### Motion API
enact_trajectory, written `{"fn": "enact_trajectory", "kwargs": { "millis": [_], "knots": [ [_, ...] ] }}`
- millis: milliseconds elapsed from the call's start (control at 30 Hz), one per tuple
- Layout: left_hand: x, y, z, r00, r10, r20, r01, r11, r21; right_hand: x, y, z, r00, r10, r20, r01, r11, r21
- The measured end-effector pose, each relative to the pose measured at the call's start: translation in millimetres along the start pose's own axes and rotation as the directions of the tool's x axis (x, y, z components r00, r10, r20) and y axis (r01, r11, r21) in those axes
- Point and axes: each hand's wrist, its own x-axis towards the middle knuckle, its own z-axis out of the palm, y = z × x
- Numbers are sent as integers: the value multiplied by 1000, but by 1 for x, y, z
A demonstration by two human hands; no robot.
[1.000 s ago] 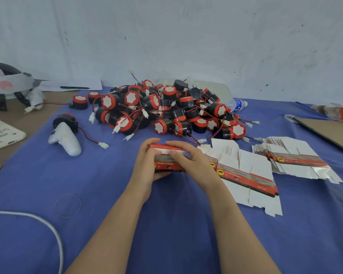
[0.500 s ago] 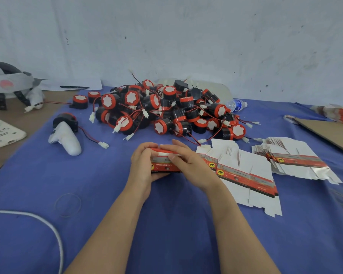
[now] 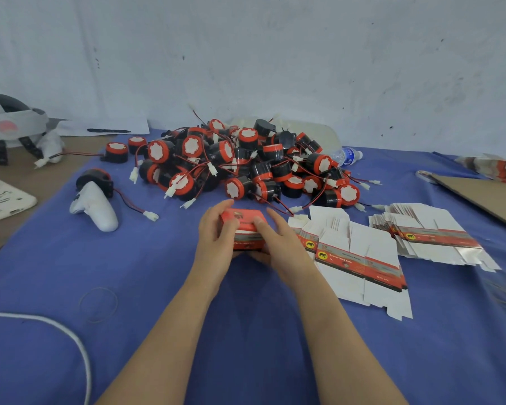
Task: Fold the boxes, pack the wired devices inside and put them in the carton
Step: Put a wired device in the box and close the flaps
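Blue cloth (image 3: 70, 258) surrounds box (image 3: 243, 220) gripped by left hand (image 3: 216, 247), right hand (image 3: 284, 248).

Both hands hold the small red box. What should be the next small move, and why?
Probably press the top flap fully down: left hand and right hand grip the red box, thumbs on top, and a white strip under its red top suggests it is not shut.

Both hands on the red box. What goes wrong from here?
The left hand and right hand both grip the small red cardboard box; squeezing may crease it or pop a flap.
The pile of red-and-black round wired devices has tangled leads; pulling one may drag others.
The stack of flat white-and-red box blanks lies close beside the right hand and may get scattered.
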Motion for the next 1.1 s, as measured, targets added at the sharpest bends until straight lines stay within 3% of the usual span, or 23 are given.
{"fn": "enact_trajectory", "kwargs": {
  "millis": [67, 200, 267, 500, 667, 967, 1100],
  "knots": [
    [0, -2, -1, 1000, 11, -10, -11, 1000, 25, 0, 2, -1, 999, 39, 2, -39, 999, 3],
    [2, -9, 0, 993, -68, -98, 71, 997, 27, 4, 6, 2, 992, -60, -114, 55, 997, -45],
    [3, -11, -3, 995, -78, -67, 80, 996, 26, 7, 8, 4, 979, -112, -169, 94, 990, -109],
    [4, -10, -8, 996, -82, 27, 82, 997, -11, 11, 16, 3, 989, -124, -87, 104, 973, -205],
    [-1, -8, -6, 998, 41, -40, -29, 966, 258, 10, 18, 5, 992, -124, -40, 104, 941, -322],
    [1, -11, 5, 998, -24, 59, 13, 984, 178, 11, 16, 8, 998, -52, 33, 56, 989, -137],
    [1, -13, 7, 997, -65, 31, 60, 988, 140, 12, 17, 13, 998, -48, 28, 51, 991, -127]
  ]
}}
